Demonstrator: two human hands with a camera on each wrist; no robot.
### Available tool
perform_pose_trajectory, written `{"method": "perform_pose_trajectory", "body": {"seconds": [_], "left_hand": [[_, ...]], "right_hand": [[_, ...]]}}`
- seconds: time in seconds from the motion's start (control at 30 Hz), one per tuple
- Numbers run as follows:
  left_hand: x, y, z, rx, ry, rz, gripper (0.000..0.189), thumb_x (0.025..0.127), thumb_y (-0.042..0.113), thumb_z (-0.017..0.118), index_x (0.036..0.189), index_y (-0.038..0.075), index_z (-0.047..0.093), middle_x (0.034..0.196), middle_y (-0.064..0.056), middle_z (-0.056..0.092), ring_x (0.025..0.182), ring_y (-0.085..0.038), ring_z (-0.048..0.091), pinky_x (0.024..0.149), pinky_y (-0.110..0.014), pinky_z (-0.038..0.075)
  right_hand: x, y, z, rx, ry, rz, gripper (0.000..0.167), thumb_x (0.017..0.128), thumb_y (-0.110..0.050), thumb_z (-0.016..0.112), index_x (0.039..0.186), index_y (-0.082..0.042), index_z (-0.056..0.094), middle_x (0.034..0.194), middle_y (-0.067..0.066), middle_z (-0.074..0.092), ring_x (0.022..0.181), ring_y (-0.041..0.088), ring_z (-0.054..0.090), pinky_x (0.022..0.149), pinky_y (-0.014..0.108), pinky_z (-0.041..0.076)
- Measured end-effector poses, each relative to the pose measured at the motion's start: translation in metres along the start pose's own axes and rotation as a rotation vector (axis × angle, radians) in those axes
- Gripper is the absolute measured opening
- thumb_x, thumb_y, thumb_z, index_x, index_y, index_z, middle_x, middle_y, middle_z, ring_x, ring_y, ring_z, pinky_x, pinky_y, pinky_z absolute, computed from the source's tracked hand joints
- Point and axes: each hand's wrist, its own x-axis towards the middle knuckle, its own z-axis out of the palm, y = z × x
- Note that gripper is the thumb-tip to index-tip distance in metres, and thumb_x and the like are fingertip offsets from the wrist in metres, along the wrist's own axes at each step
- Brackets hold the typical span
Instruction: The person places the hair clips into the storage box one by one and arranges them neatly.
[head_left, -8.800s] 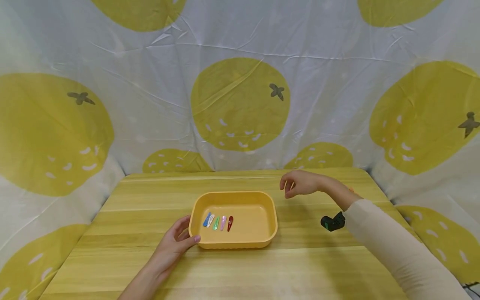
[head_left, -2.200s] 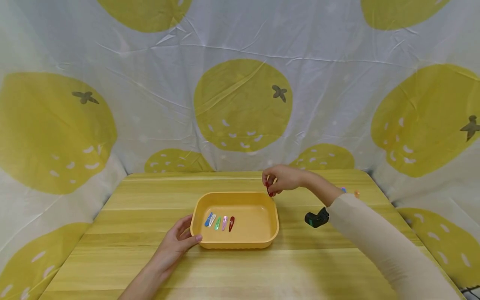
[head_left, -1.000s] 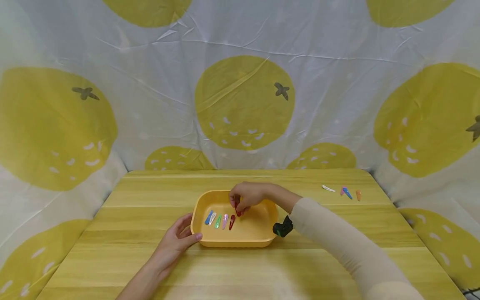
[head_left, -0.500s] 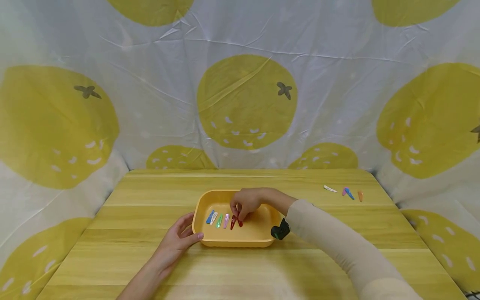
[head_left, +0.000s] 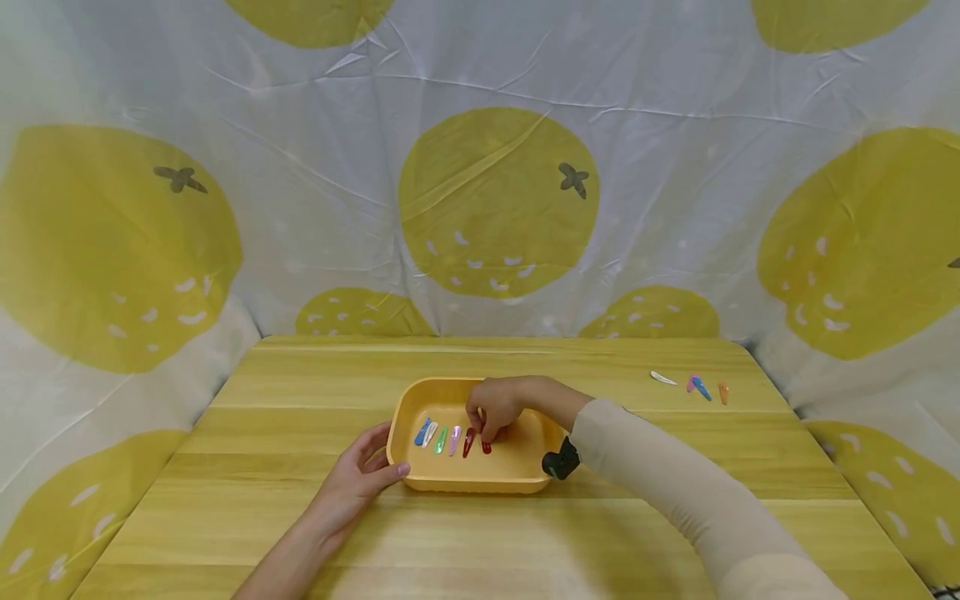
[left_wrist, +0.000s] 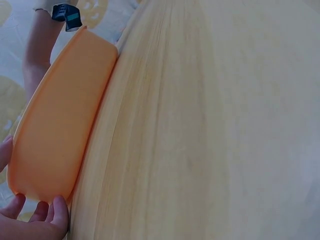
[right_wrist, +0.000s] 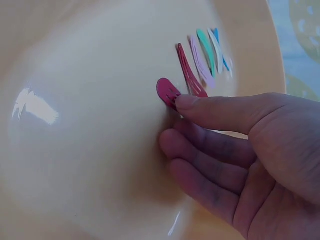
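My left hand [head_left: 356,475] grips the left end of a yellow plastic tray [head_left: 480,486], thumb on the rim and fingers along the outer wall. Inside the tray, my right hand [head_left: 498,404] pinches a red hair clip [right_wrist: 165,90] between thumb and finger, low over the tray floor. Just left of it lies another red hair clip [head_left: 468,442]. The row goes on leftward with a pink clip [head_left: 455,442], a green clip [head_left: 440,440], a white clip [head_left: 431,434] and a blue clip [head_left: 422,432]. The fingers partly cover the held clip.
At the table's back right lie a white clip [head_left: 663,378], a pink clip [head_left: 691,384] partly under a blue clip [head_left: 702,388], and an orange clip [head_left: 723,394]. A black device [head_left: 561,459] on the right wrist overlaps the tray's right end. A fruit-print curtain [head_left: 495,200] hangs behind.
My right hand, empty at first beside the tray, came over its right rim with a red clip, moved left and lowered it beside the row. My left hand has kept its hold on the tray.
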Motion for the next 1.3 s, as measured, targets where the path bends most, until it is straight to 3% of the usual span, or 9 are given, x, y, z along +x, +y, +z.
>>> {"method": "perform_pose_trajectory", "body": {"seconds": [0.4, 0.73, 1.1, 1.3], "left_hand": [[0.0, 0.0, 0.001, 0.003, 0.008, 0.003, 0.071, 0.093, -0.004, 0.072, 0.154, 0.0, 0.037, 0.159, -0.021, 0.036, 0.142, -0.04, 0.039, 0.097, -0.029, 0.05], [0.0, -0.001, 0.0, 0.006, 0.0, 0.014, 0.071, 0.093, -0.003, 0.073, 0.154, 0.001, 0.037, 0.159, -0.021, 0.035, 0.143, -0.04, 0.038, 0.099, -0.03, 0.049], [-0.001, -0.001, 0.001, 0.005, -0.002, 0.017, 0.072, 0.093, -0.004, 0.073, 0.154, 0.001, 0.037, 0.159, -0.021, 0.035, 0.143, -0.04, 0.039, 0.099, -0.03, 0.049], [-0.001, -0.002, 0.0, 0.005, 0.003, 0.02, 0.072, 0.092, -0.004, 0.074, 0.154, 0.0, 0.037, 0.159, -0.022, 0.036, 0.143, -0.041, 0.038, 0.098, -0.03, 0.049]], "right_hand": [[0.004, 0.0, 0.002, -0.073, 0.018, 0.012, 0.021, 0.086, -0.012, 0.085, 0.083, -0.015, 0.065, 0.075, -0.005, 0.062, 0.063, 0.009, 0.056, 0.059, 0.022, 0.046], [0.004, -0.005, 0.003, -0.05, 0.026, 0.009, 0.019, 0.087, -0.009, 0.083, 0.084, -0.014, 0.065, 0.074, -0.003, 0.062, 0.06, 0.01, 0.056, 0.057, 0.023, 0.047], [-0.001, -0.003, -0.003, -0.094, 0.045, 0.005, 0.019, 0.087, -0.02, 0.086, 0.094, -0.016, 0.069, 0.079, -0.004, 0.061, 0.069, 0.011, 0.056, 0.062, 0.024, 0.045], [-0.009, -0.001, -0.008, -0.15, 0.056, -0.012, 0.018, 0.088, -0.018, 0.083, 0.099, -0.014, 0.069, 0.08, -0.006, 0.06, 0.07, 0.011, 0.054, 0.064, 0.024, 0.043]]}}
